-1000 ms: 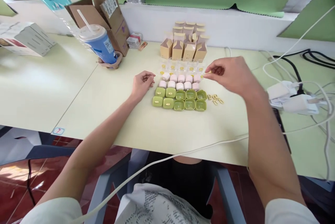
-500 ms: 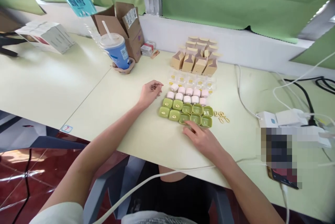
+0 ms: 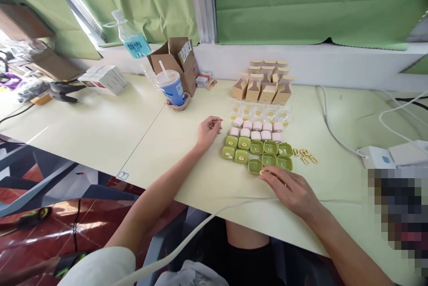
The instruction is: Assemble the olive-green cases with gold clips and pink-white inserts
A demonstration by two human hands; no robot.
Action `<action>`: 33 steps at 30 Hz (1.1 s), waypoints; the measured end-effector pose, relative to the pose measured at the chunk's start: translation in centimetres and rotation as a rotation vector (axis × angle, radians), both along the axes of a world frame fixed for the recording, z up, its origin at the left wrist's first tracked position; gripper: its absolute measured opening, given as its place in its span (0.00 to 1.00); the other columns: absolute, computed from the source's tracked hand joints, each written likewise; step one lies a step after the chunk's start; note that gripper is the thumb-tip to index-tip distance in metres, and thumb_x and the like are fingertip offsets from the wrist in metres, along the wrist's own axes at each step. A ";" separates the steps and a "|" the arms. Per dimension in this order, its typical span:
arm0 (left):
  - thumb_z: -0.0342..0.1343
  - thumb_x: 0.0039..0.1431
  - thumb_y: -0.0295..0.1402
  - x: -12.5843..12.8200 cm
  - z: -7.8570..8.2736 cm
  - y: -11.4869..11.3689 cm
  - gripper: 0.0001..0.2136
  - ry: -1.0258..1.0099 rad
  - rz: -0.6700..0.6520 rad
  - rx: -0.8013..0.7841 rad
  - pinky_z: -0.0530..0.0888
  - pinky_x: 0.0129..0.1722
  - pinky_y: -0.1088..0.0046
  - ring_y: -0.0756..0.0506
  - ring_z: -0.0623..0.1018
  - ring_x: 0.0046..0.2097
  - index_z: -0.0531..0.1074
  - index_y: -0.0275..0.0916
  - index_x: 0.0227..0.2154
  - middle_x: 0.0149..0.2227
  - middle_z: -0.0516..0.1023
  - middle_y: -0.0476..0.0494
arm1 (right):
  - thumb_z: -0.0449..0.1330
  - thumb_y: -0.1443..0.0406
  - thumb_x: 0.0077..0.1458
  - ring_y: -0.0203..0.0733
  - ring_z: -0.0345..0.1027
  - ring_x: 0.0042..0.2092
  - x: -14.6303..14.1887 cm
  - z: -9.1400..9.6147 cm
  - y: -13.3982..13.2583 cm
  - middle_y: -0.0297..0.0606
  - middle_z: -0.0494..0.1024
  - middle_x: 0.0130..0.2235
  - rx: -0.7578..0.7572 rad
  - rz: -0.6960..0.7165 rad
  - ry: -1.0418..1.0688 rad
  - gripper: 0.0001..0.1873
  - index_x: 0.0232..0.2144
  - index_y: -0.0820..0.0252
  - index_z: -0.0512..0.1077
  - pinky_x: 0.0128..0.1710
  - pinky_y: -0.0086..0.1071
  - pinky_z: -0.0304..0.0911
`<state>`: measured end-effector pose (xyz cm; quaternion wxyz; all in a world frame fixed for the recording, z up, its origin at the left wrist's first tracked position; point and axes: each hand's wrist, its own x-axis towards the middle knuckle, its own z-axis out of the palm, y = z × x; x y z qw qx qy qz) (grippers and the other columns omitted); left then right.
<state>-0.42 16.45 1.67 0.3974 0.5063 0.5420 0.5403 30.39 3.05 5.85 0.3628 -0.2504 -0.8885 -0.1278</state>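
Two rows of green square cases (image 3: 257, 152) lie on the pale table (image 3: 100, 130); behind them are two rows of pink-white caps (image 3: 256, 130). My right hand (image 3: 290, 188) rests at the near side of the cases. Its fingertips pinch a small yellow ring (image 3: 262, 172) against the near green case (image 3: 255, 165), which sits slightly out of its row. My left hand (image 3: 209, 130) lies on the table just left of the caps. Its fingers are loosely curled with nothing seen in them. Several loose yellow rings (image 3: 306, 156) lie right of the cases.
Clear trays with yellow dots (image 3: 259, 111) and small tan cartons (image 3: 264, 85) stand behind the caps. A blue cup with a straw (image 3: 170, 87), a cardboard box (image 3: 177, 61) and a water bottle (image 3: 132, 38) are at the back left. White cables (image 3: 331, 130) and a white adapter (image 3: 377, 159) lie on the right.
My right hand came down from the clear trays with a yellow piece to the near row of green cases. The view has swung left and up. My left hand has stayed put.
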 end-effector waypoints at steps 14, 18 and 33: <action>0.67 0.66 0.43 1.3 2.6 -3.7 0.09 0.327 0.012 0.374 0.77 0.43 0.61 0.43 0.76 0.35 0.83 0.44 0.39 0.31 0.79 0.45 | 0.67 0.72 0.73 0.43 0.89 0.39 0.6 -1.0 1.0 0.36 0.91 0.41 -0.179 -0.004 0.309 0.10 0.47 0.51 0.84 0.42 0.34 0.88; 0.64 0.71 0.40 3.7 3.3 -7.1 0.06 0.762 -0.503 0.674 0.78 0.46 0.55 0.37 0.83 0.43 0.84 0.46 0.41 0.38 0.87 0.39 | 0.68 0.71 0.72 0.45 0.88 0.38 0.9 -0.5 1.4 0.38 0.91 0.39 -0.143 -0.095 0.452 0.09 0.42 0.51 0.84 0.38 0.37 0.86; 0.64 0.75 0.29 6.8 1.6 -9.7 0.02 0.938 -0.537 1.164 0.80 0.50 0.60 0.39 0.80 0.55 0.76 0.42 0.43 0.53 0.84 0.36 | 0.71 0.73 0.69 0.48 0.86 0.47 0.5 -0.8 1.1 0.40 0.89 0.45 -0.363 -0.069 0.584 0.12 0.48 0.51 0.85 0.45 0.43 0.85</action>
